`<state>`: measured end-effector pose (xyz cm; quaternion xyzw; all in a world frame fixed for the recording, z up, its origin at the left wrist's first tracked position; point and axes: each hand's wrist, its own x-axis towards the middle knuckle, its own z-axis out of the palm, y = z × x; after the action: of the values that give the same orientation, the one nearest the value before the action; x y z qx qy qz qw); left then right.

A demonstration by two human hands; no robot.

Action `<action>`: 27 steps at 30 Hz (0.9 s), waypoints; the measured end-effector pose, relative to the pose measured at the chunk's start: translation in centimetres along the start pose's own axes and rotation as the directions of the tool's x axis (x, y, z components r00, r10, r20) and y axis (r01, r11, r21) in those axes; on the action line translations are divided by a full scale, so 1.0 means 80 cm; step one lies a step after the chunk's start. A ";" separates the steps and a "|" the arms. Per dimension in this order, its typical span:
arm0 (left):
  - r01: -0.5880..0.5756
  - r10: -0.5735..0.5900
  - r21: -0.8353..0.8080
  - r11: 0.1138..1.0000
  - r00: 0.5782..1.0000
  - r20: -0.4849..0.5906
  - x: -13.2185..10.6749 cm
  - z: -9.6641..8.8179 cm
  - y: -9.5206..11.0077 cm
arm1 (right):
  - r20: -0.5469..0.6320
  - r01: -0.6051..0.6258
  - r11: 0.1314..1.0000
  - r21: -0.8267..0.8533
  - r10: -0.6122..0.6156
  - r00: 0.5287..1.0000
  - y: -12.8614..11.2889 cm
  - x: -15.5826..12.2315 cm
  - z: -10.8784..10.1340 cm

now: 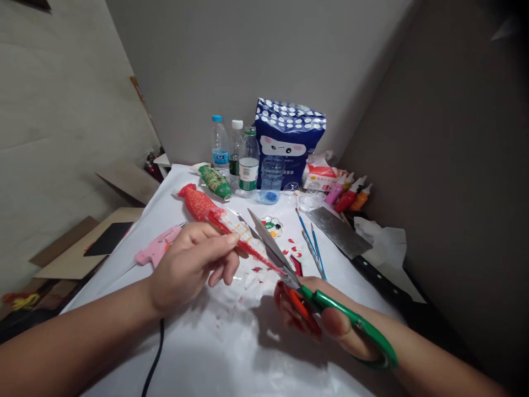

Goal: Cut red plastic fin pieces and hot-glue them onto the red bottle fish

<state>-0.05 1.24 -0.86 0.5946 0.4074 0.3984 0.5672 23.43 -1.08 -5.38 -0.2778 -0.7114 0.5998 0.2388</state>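
Observation:
My left hand (192,253) pinches a thin strip painted red and white (248,234), with thumb on top and fingers curled beneath. In my right hand (336,322) is a pair of scissors (351,317) with a green handle loop and an orange-red one. Their blades stand apart, and the strip's long red edge runs between them toward the pivot. Whether the blades touch it I cannot tell. Beyond my left hand lies a red fish-shaped piece (196,201), with a green one (215,182) behind it. Small red scraps (294,251) are scattered under the blades.
A pink glue gun (155,248) lies left on the white-covered table (198,353). Paintbrushes (316,248), a cleaver (341,229) and paint bottles (346,198) lie to the right. Plastic bottles (248,165), a cut bottle (270,179) and a blue bag (289,129) stand behind a paint palette (270,225).

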 end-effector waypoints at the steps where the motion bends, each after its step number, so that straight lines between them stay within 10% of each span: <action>1: 0.011 -0.010 -0.052 0.999 1.000 0.006 0.002 0.001 -0.001 | -0.019 -0.009 1.000 0.002 0.009 1.000 0.002 0.001 0.005; 12: 0.128 -0.128 -0.035 0.991 0.992 0.004 0.010 0.013 -0.010 | -0.190 0.055 0.996 0.064 -0.042 0.981 0.040 0.004 0.036; 27: 0.146 -0.145 -0.028 0.989 0.989 0.009 0.004 0.014 -0.002 | -0.111 -0.006 0.999 0.032 0.009 0.994 0.028 0.005 0.030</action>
<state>1.12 1.10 -1.08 0.5567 0.4420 0.3596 0.6045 21.76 -2.30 -7.99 -0.3097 -0.6863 0.5955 0.2801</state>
